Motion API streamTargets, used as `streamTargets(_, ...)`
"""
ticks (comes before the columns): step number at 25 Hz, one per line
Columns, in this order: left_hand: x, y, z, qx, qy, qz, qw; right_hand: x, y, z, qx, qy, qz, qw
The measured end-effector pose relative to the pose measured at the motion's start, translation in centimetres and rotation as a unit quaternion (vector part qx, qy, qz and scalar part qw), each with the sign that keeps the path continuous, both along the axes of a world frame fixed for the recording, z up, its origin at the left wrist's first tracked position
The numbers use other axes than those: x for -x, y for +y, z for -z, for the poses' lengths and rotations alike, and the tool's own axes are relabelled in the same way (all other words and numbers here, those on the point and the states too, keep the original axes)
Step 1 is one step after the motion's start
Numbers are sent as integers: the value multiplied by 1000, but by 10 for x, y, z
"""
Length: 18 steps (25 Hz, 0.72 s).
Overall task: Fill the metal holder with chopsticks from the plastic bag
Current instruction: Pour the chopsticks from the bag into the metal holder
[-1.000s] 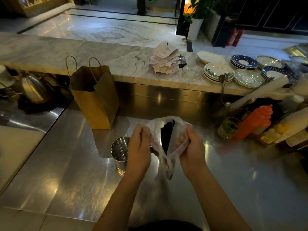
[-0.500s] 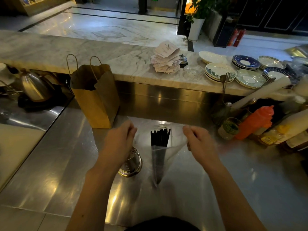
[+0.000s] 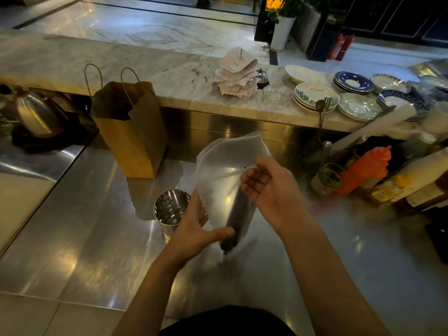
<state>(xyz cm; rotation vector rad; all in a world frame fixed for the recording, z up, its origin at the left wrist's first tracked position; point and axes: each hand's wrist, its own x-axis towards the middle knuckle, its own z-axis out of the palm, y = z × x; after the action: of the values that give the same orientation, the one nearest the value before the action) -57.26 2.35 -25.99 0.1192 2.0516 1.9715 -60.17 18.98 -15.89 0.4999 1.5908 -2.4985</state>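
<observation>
The plastic bag (image 3: 225,161) is held off the steel counter (image 3: 97,238) between both hands, tilted so that its mouth rises toward the back ledge and its lower end points at the person. Inside it the chopsticks (image 3: 238,214) show as one dark bundle that has slid down into the lower part of the film.

The left hand (image 3: 194,229) grips that lower end: its thumb lies across the front of the bundle and its fingers wrap behind, which bears the weight and keeps the sticks together. The right hand (image 3: 271,187) pinches a fold of the film higher up between thumb and forefinger, while its other fingers curl loosely and hold nothing. That pinch seems meant to pull the loose plastic clear of the bundle so the sticks can be reached.

The metal holder (image 3: 171,209) stands upright on the counter just left of the left hand (close enough for a short transfer), and no chopsticks show in it, so the filling is not yet begun. A brown paper bag (image 3: 135,141) stands behind it. The bag is blurred, so I cannot tell whether its mouth is fully open.
</observation>
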Motion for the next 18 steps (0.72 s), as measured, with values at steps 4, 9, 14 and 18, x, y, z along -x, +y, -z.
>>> streamTargets(4,7,18,10,-10,27,-161,987,-1,-2,-9,-11,34,-104,994)
streamTargets(9,11,8,1,-81,19,-148,985,8,31,14,-269,80,-31,959)
streamTargets(14,13,0,2,-137,-13,-149,979,9,53,61,-338,19,-122,933)
streamTargets(18,16,-5,12,-235,-72,-172,954,2,57,53,-356,79,-123,923)
